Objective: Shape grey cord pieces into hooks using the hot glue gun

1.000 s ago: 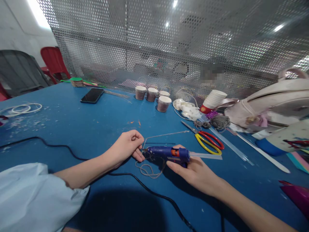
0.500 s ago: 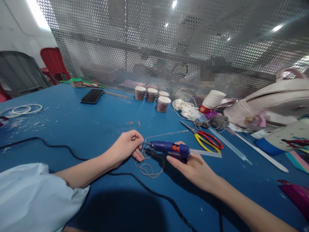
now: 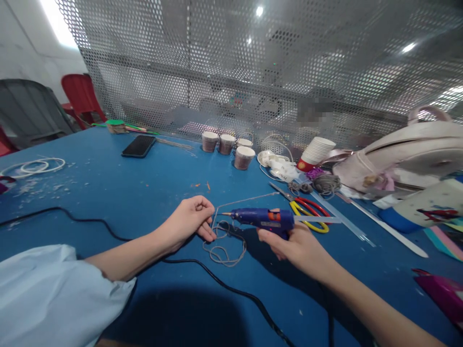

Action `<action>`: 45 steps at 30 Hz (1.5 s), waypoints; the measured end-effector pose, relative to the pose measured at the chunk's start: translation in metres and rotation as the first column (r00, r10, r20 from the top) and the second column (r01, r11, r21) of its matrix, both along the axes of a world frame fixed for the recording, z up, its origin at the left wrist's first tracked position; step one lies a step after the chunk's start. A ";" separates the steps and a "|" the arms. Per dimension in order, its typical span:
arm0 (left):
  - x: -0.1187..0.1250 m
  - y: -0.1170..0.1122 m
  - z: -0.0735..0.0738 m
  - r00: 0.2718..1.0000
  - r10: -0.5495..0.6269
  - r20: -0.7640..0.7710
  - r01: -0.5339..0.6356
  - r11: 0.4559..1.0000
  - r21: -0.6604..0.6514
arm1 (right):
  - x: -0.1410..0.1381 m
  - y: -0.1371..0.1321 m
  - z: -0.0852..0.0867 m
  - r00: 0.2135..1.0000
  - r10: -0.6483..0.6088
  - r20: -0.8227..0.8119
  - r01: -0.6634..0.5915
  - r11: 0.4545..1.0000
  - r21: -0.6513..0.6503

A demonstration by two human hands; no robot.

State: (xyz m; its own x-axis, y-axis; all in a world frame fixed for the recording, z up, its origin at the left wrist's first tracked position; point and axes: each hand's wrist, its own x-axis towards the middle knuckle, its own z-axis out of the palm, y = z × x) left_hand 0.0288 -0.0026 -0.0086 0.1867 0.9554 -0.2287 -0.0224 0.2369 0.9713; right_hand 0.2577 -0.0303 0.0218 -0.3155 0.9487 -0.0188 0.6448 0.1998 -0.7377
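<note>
My right hand (image 3: 292, 243) is wrapped round a blue hot glue gun (image 3: 262, 218), with a clear glue stick (image 3: 318, 219) poking out of its back. The gun's nozzle points left, a short way from the fingertips of my left hand (image 3: 193, 219). Those fingers are pinched on thin grey string (image 3: 226, 261), which lies in loose loops on the table below them. A thin, sharply bent strand (image 3: 249, 198) also runs from beside these fingers out to the right; whether it is string or covered wire I cannot tell.
Scissors (image 3: 311, 212) with red and yellow handles lie beyond the glue gun, near spare glue sticks (image 3: 342, 214) and grey yarn (image 3: 326, 184). Several small cups (image 3: 244, 158) stand at the back. A phone (image 3: 138, 146) lies left; a black cable (image 3: 217, 282) crosses in front. A bag (image 3: 394, 149) sits right.
My right hand has drawn the glue gun a little to the right, so its nozzle is farther from my left fingertips. My left hand stays almost where it was.
</note>
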 end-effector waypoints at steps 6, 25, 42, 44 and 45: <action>-0.003 0.000 0.005 0.995 0.057 0.085 -0.056 0.998 -0.014 | 0.024 0.025 -0.011 0.965 -0.204 0.167 0.152 0.948 0.278; -0.004 -0.008 0.016 0.996 0.056 0.076 -0.067 0.987 0.146 | 0.085 -0.001 0.052 0.790 -0.531 -0.306 0.590 0.522 0.615; -0.007 -0.021 0.015 0.969 -0.086 -0.233 0.173 0.909 0.380 | -0.015 -0.002 0.022 0.799 -0.104 0.592 -0.439 0.571 0.694; -0.006 -0.021 0.016 0.974 -0.099 -0.205 0.168 0.920 0.353 | -0.014 -0.004 0.020 0.811 -0.095 0.577 -0.426 0.579 0.695; -0.006 -0.021 0.016 0.977 -0.104 -0.188 0.164 0.926 0.340 | -0.014 -0.004 0.019 0.820 -0.094 0.564 -0.415 0.581 0.700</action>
